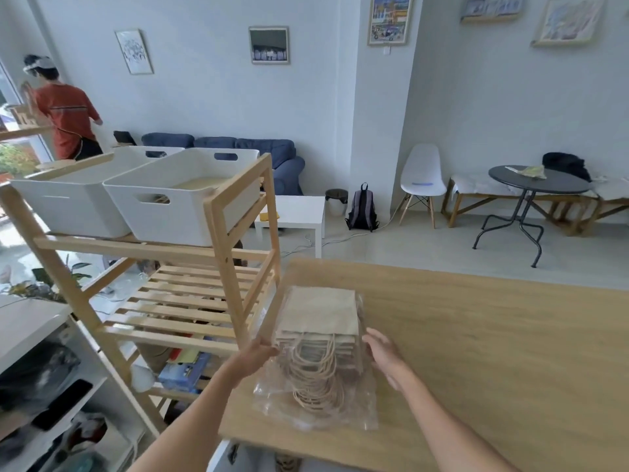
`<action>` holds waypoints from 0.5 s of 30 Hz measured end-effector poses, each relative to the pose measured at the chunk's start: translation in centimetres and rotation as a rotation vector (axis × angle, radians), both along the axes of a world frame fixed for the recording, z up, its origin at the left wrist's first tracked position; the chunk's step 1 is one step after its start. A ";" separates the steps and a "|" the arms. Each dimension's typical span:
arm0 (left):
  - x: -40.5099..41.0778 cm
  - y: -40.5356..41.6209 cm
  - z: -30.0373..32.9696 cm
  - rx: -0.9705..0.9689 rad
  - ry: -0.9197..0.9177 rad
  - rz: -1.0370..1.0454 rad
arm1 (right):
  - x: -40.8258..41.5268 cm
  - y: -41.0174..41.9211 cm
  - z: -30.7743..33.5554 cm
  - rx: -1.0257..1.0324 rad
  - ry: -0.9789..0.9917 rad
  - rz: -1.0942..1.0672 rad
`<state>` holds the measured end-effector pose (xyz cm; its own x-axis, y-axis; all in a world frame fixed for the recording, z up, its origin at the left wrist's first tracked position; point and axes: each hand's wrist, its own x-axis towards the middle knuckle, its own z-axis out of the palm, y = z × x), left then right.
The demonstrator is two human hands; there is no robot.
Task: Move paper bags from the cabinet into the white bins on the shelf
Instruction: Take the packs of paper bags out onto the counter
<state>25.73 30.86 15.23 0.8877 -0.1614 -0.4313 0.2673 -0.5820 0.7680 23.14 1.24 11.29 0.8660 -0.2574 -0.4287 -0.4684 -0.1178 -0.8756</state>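
Head view: a stack of beige paper bags with twine handles (320, 330), half inside clear plastic wrap (316, 408), lies on a light wooden cabinet top (493, 352). The left hand (253, 357) and the right hand (386, 354) touch its sides; finger positions cannot be told. Two white plastic bins (170, 212) sit atop the pale wooden slatted shelf (224, 240).

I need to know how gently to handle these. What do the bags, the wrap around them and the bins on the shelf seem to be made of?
Paper bags: matte beige kraft paper with twisted cord handles, apparently paper too. Wrap: thin clear plastic film, glossy and crinkled. White bins: smooth, moulded, likely rigid plastic with cut-out handles. Shelf: pale, unpainted-looking wood.
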 end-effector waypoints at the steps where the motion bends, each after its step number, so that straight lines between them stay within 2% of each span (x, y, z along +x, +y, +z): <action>1: -1.4 0.4 -0.5 0.005 -0.032 -0.011 | -1.4 0.7 0.0 -0.024 -0.048 -0.044; 5: -8.0 2.1 -2.6 -0.024 -0.125 0.037 | -8.0 3.6 -1.0 -0.122 -0.164 -0.182; 9: -14.0 3.4 -4.9 -0.124 -0.118 0.107 | -13.7 6.1 -2.3 -0.061 -0.208 -0.228; 12: -17.5 3.9 -6.7 -0.125 -0.130 0.134 | -16.9 7.3 -2.8 0.030 -0.148 -0.185; 15: -20.0 4.6 -8.7 -0.090 -0.032 0.092 | -19.3 8.5 -4.5 0.150 0.009 -0.060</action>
<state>5.71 35.47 6.49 0.9136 -0.1154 -0.3899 0.2910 -0.4842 0.8251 3.83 9.77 6.76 0.8467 -0.2411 -0.4743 -0.4790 0.0425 -0.8768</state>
